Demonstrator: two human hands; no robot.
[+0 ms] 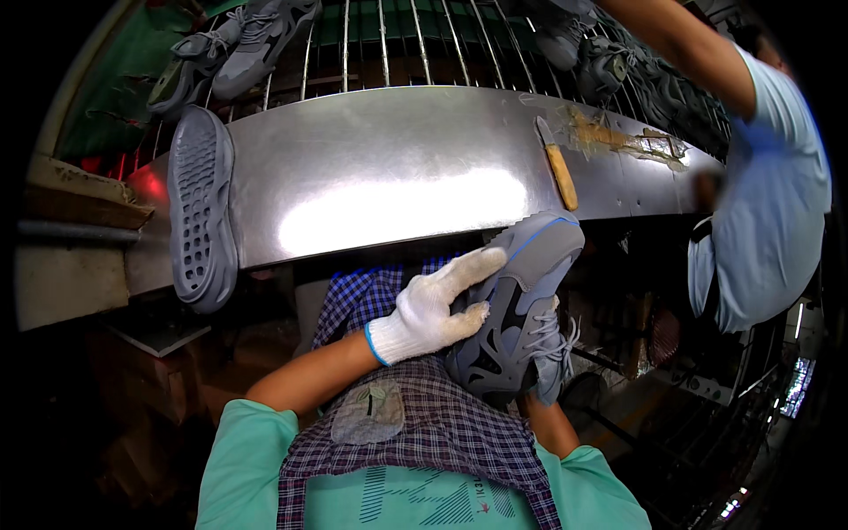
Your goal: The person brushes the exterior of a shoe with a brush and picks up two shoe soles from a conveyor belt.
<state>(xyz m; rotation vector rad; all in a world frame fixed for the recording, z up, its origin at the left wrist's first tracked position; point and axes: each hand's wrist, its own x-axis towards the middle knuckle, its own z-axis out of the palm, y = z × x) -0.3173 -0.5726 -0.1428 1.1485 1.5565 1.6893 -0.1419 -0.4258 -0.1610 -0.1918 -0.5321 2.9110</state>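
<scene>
A grey sneaker [514, 305] with loosely hanging laces is held up in front of me, its toe pointing away and a blue line running along the toe edge. My left hand [428, 305], in a white knit glove with a blue cuff, grips its left side, with thumb and fingers pressed against the sole edge and the upper. My right forearm [549, 426] reaches up to the heel end, where my right hand supports the sneaker from behind. The shoe hides that hand's fingers. Just beyond the toe, a knife [558, 168] with a yellow handle lies on the metal table [371, 168].
A loose grey sole [203, 212] lies at the table's left end. Behind the table, metal rollers [384, 44] carry grey sneakers [256, 44] and more shoes [609, 66]. Tape [618, 137] sticks to the table's right part. A co-worker [768, 194] in light blue reaches over the rollers.
</scene>
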